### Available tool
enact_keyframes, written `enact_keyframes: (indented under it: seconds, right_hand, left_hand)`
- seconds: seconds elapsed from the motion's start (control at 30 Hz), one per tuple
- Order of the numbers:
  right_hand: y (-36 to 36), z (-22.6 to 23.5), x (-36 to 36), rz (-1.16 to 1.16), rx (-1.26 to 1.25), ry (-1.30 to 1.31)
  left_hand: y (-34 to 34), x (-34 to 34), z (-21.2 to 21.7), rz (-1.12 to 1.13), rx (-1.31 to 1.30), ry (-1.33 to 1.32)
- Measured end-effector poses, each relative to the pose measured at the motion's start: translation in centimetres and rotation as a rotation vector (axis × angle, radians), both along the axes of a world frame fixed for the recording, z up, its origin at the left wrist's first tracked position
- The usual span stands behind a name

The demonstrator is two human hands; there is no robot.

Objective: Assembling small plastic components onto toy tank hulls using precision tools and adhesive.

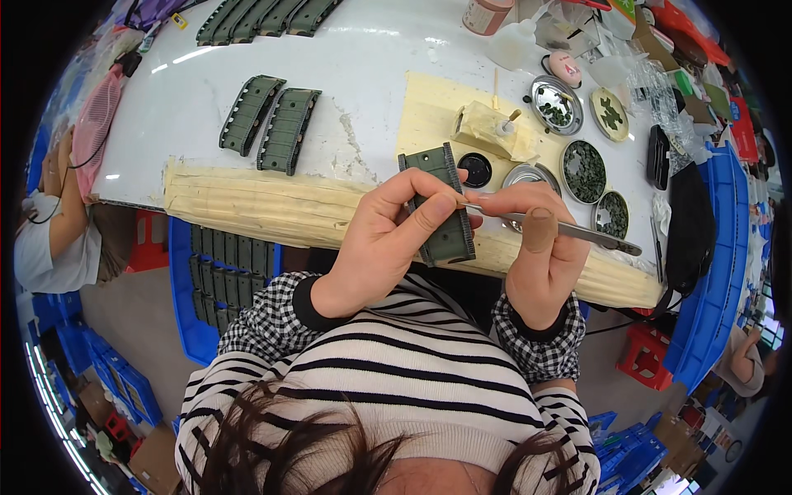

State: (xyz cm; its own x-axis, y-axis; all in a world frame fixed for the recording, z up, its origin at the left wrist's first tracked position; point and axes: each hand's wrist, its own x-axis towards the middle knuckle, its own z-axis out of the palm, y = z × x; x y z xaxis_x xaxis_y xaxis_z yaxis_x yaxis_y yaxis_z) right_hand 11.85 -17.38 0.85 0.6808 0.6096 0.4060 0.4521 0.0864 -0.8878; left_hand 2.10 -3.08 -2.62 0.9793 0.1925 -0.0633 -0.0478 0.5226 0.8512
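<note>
Green part (447,239) up front, gripped over the padded edge (264,198) of the table (363,74), its long sides ribbed and dark, its top leaning a little left! Left hand (371,235) has it in a firm pinch, thumb on the face, fingers curled close. Over to the right hand (540,247), and that's a narrow hold on a slim metal tool (582,233), thumb and forefinger closed around it. Its point is right at the part's ribbed right side, just beside the left thumb; whether it touches, can't tell from this angle.

Just beyond, a black cap (475,170) sits on a yellow sheet (421,99), and behind it a taped block (483,136). Look right: a round tin (563,172) full of small green bits, a smaller tin (595,216) of them nearer, and a silver dish (544,89) with more scattered inside. Out left on the white top, two panels (289,128) lie side by side at a slant, with a row of others (268,18) at the far edge. And down below, a blue crate (186,318) shows rows of dark green pieces (227,268)!
</note>
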Motion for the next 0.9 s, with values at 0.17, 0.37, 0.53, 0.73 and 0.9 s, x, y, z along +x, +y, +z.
enact_keyframes:
  seconds: [0.17,0.37,0.53,0.73,0.9]
  right_hand:
    - [-0.5,-1.1,1.1,-0.194,-0.015,0.07]
    - [-0.5,-3.1,2.4,-0.225,-0.27,-0.29]
    - [0.2,-3.0,2.3,-0.229,-0.316,-0.31]
    - [0.2,-3.1,2.3,-0.231,-0.34,-0.335]
    - [0.1,-2.5,2.1,-0.212,-0.287,-0.288]
  left_hand:
    - [1.6,-0.3,2.1,-0.011,-0.224,0.037]
    - [2.8,-0.9,1.5,0.066,-0.211,-0.068]
    - [2.7,-1.1,1.5,0.099,-0.228,0.02]
    - [2.7,-1.0,1.5,0.139,-0.226,0.053]
    - [2.7,-0.8,1.3,0.192,-0.298,0.07]
